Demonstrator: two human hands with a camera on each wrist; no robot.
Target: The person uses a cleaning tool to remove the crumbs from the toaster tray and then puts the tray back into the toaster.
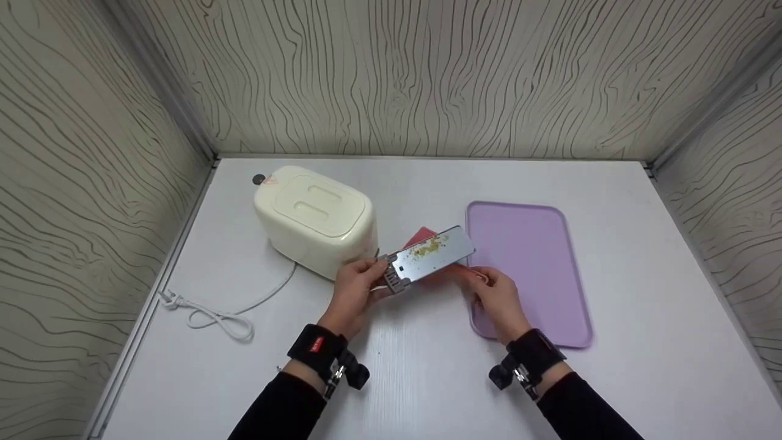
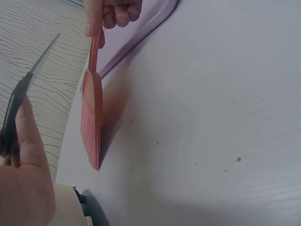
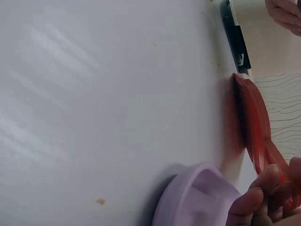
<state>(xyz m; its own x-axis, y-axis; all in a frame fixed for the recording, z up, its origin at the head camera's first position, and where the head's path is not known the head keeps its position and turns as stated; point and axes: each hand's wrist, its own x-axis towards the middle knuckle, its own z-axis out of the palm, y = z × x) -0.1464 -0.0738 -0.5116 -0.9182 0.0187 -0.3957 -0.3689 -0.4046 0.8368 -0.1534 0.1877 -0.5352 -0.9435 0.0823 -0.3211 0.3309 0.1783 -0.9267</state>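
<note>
My left hand [image 1: 354, 290] holds a flat metal crumb tray [image 1: 449, 258] by its grey slotted end. Yellow-brown crumbs [image 1: 429, 245] lie on the tray's shiny surface. My right hand [image 1: 498, 296] grips the handle of a red brush [image 2: 96, 103], whose head is partly hidden beneath the tray in the head view. In the left wrist view, the bristles point down close over the white table, with the crumb tray above and to the left. A few small crumbs [image 2: 238, 159] dot the table near the brush.
A cream toaster [image 1: 314, 208] with a covered top stands left of the hands. Its white cord [image 1: 232, 315] lies looped at the left. A purple tray [image 1: 519, 263] rests on the table at the right, partly under my right hand. Patterned panels [image 1: 391, 79] wall the table in.
</note>
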